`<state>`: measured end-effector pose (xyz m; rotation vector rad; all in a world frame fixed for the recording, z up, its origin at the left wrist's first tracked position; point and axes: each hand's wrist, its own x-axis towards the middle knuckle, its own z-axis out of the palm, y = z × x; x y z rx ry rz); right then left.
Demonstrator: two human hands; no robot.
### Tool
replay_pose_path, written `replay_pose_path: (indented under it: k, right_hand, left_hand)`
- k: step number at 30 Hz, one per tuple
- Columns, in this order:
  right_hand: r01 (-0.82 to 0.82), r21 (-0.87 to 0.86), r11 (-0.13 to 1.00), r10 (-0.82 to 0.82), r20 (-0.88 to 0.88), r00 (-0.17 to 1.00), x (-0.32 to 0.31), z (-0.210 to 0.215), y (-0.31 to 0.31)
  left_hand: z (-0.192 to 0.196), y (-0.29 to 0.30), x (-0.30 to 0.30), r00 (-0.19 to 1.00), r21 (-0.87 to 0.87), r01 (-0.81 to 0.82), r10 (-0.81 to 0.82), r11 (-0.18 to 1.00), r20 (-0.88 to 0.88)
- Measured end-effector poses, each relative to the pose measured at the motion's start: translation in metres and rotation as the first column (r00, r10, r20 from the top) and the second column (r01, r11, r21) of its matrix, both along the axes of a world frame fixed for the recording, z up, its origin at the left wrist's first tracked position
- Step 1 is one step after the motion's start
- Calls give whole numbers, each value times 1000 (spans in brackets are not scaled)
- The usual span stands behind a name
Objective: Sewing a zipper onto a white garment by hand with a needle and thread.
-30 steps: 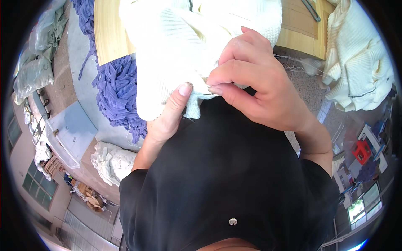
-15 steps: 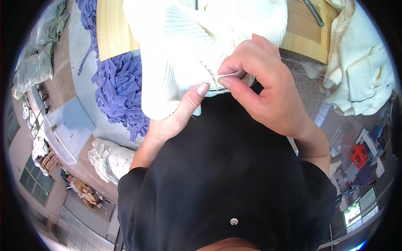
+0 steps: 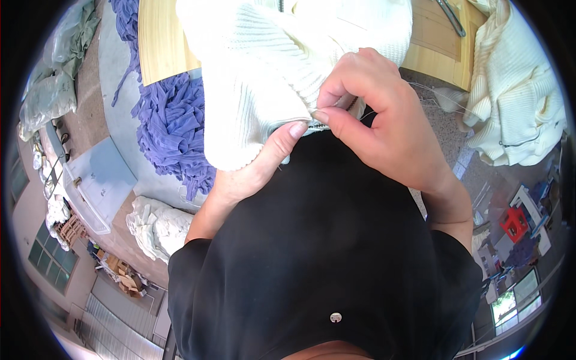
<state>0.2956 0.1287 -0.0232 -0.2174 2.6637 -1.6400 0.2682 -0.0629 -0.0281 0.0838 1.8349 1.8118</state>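
Note:
A white ribbed knit garment (image 3: 252, 78) with a dark-toothed zipper (image 3: 353, 105) lies across the wooden table (image 3: 165, 48) and hangs over its near edge. My left hand (image 3: 258, 162) grips the garment's near edge, thumb on top beside the zipper and fingers hidden beneath the cloth. Thumb and forefinger of my right hand (image 3: 384, 108) pinch the garment's edge right next to the left thumb. Loose thin threads trail to the right of the right hand.
Left of the table lies a heap of purple-blue fabric (image 3: 171, 132). Another white knit garment with a zipper (image 3: 516, 90) hangs at the right. A metal-coloured hand tool (image 3: 451, 18) rests on the table's far right. A white bundle (image 3: 157, 228) and a red crate (image 3: 514, 224) stand lower down.
My left thumb has shifted slightly right, closer to the right fingertips. The right hand's pinch has drawn in close to the cloth, and the raised fold between its fingers no longer shows.

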Motion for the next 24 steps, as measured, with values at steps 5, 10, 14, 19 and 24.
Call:
replay_pose_path:
  k: [5,10,14,19,24]
  right_hand:
    - [17,-43,999,-16,34,999,0,-1,0]
    - [-27,-59,998,25,-37,999,-1,-2,2]
    - [-31,-40,999,27,-86,996,-3,-3,3]
    - [-130,-108,986,124,-54,991,-7,-6,6]
    - [54,-85,995,-58,-42,997,-14,-4,14]
  left_hand:
    - [-5,-1,1,998,26,-5,6,1000,-68]
    - [-6,2,0,992,39,-78,81,996,-99]
    - [-5,0,-2,995,17,-40,42,999,-93]
    - [-6,3,-1,993,72,-46,53,996,-101]
    - [-7,4,-1,989,66,-66,74,996,-128]
